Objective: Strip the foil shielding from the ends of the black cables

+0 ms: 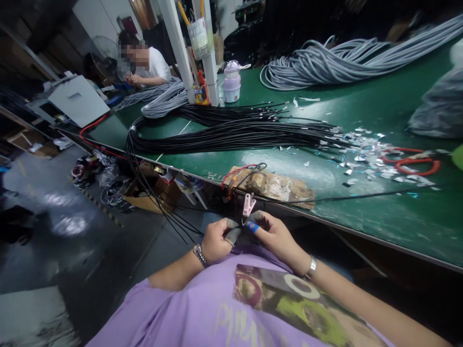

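In front of my purple shirt, my left hand (219, 236) and my right hand (275, 233) meet with fingers pinched. Grey coverings sit on several fingertips, and a blue wrap is on one right-hand finger. My left fingers appear closed on a black cable, though its end is mostly hidden. What the right fingertips pinch is too small and dark to make out. Just above them a pink clip (249, 205) stands at the table edge, beside a worn wooden block (278, 188). Thin black cables (164, 207) hang from the bundle toward my left hand.
On the green table (390, 231) lie a black cable bundle (224, 140), grey cable coils (318, 65), orange-handled scissors (415, 166) and scattered foil scraps (361, 159). A lilac bottle (232, 84) stands by a white post (177, 43). Another person (154, 67) sits at the far left.
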Tool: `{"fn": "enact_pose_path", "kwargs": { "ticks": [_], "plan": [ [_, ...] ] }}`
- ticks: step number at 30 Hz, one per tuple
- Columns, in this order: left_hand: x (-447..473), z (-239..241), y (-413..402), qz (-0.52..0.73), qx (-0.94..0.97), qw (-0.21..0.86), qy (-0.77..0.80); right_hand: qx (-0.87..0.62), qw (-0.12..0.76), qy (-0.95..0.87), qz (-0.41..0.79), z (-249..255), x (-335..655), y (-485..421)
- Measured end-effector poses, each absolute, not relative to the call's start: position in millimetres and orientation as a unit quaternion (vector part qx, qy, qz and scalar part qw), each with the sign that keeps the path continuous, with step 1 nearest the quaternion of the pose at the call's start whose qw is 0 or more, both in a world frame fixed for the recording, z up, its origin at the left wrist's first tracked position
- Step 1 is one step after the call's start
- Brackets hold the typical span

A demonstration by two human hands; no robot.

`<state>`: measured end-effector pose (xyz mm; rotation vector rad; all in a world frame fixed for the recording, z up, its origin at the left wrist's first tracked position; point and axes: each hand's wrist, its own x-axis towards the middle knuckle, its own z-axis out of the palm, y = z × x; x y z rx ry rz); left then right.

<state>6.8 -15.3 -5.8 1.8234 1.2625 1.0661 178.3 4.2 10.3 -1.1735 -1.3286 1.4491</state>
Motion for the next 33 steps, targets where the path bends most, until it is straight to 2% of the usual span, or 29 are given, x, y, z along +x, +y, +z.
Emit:
{"fn": "enact_pose_path", "kwargs": {
  "ticks": [3, 8, 14, 19, 25, 29, 33],
  "plan": [
    [6.2, -10.6, -16.4, 0.427, 0.681, 0.338, 0.49, -0.446, 0.4, -0.51, 0.617, 10.7, 176.3, 1.7],
    [2.7, -16.5, -14.4, 0.457, 0.639, 0.365, 0.499, -0.353, 0.313, -0.576, 0.668, 18.7, 174.0, -3.0],
    [-0.6, -15.7, -12.5, 0.457, 0.629, 0.369, 0.51, -0.403, 0.351, -0.589, 0.606, 19.9, 180.4, 0.1],
    [-0.8, -9.8, -12.4, 0.448, 0.628, 0.394, 0.501, -0.451, 0.322, -0.705, 0.443, 9.3, 192.5, 1.0],
    [2.2, -3.9, -12.3, 0.447, 0.606, 0.428, 0.499, -0.41, 0.307, -0.813, 0.278, 1.3, 196.4, -3.1],
    [0.7, -3.9, -13.4, 0.426, 0.653, 0.374, 0.503, -0.418, 0.326, -0.835, 0.147, 7.6, 201.7, -5.4],
    [-1.8, -1.4, -15.4, 0.379, 0.713, 0.305, 0.505, -0.424, 0.283, -0.86, 0.01, 10.1, 209.6, -11.5]
  ]
}}
